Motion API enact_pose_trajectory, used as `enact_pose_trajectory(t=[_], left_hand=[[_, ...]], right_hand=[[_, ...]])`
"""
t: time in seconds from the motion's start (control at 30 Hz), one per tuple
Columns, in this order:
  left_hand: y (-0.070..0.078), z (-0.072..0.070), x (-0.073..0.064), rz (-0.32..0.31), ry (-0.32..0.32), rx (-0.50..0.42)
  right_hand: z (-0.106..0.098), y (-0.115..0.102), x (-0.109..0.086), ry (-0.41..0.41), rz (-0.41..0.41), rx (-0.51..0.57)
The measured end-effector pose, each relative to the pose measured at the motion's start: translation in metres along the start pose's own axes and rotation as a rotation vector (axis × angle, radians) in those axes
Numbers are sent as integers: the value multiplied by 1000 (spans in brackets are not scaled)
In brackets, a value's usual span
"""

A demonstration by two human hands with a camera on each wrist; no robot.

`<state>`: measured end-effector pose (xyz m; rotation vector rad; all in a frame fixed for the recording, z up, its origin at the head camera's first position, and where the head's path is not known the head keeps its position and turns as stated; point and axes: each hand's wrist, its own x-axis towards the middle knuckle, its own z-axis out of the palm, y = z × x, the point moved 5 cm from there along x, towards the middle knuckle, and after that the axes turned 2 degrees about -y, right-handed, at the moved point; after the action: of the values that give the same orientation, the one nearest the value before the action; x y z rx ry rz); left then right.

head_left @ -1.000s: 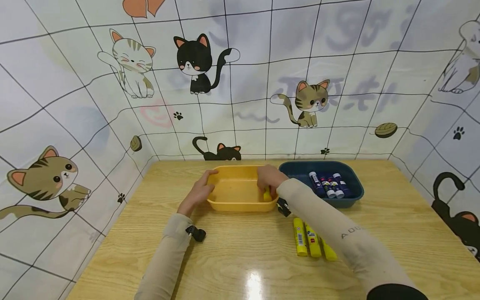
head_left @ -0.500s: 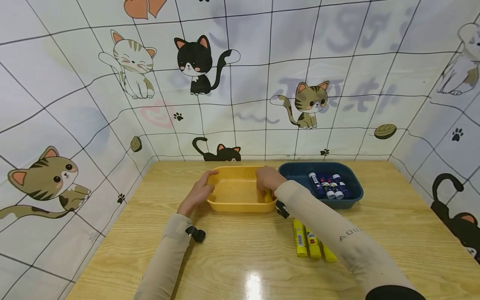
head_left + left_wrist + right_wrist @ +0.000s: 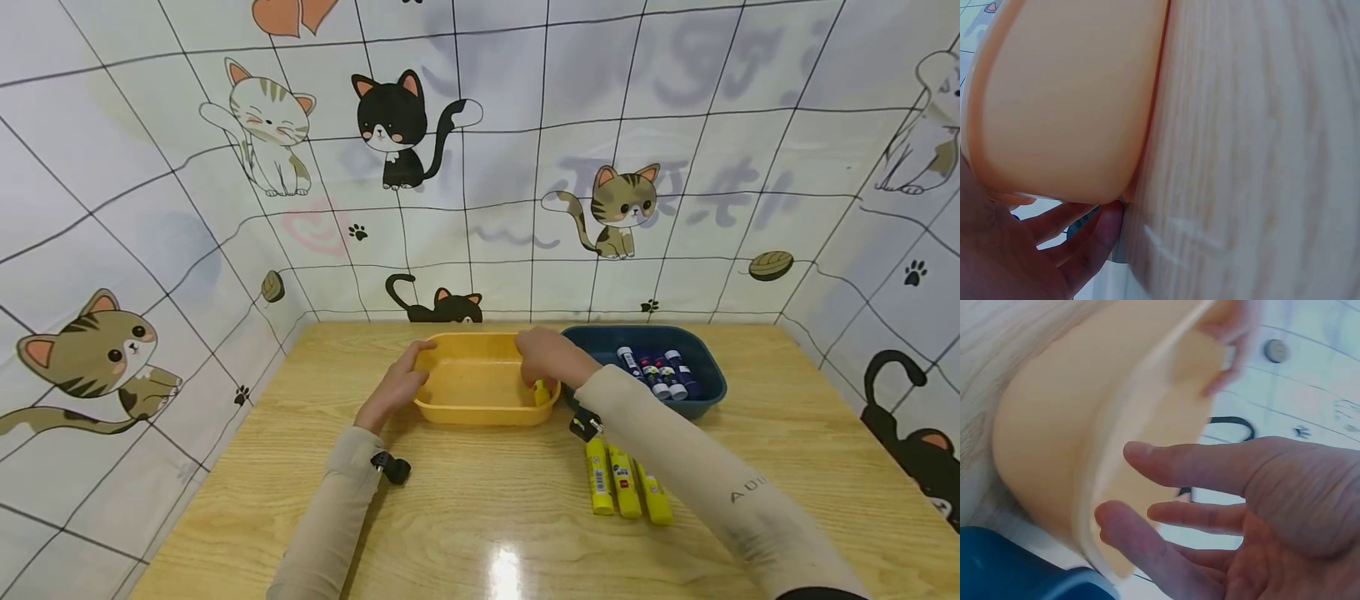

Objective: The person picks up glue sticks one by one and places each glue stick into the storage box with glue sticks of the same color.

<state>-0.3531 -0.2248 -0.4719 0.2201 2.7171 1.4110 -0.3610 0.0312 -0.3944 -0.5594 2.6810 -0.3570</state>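
Beige sleeve noted at 8 o'clock, a black wrist device at its cuff; I take all clock positions from the centre of the yellow tray in my head feed. At 9 o'clock the left hand grips the end of that tray, which stands upright on the wooden table. Inside the tray, between 3 and 4 o'clock, I record a yellow stick, partly hidden. Near 3 o'clock the right hand is unclosed: my right-wrist feed shows thumb and fingers apart, nothing between them. Whether it touches the stick I cannot tell. At 4 o'clock three yellow tubes lie side by side on the table. At 3 o'clock, just beside the yellow tray, a blue tray holds four purple-and-white sticks.
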Motion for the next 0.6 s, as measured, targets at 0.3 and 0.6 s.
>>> enact_pose_trajectory(t=[0.3,0.6], left_hand=[[-1,0,1,-9,-7,4],[-3,0,0,-14,-14,0]], right_hand=[[-17,13,-51,32,-41,116],[-14,49,-102,50,-72,233]])
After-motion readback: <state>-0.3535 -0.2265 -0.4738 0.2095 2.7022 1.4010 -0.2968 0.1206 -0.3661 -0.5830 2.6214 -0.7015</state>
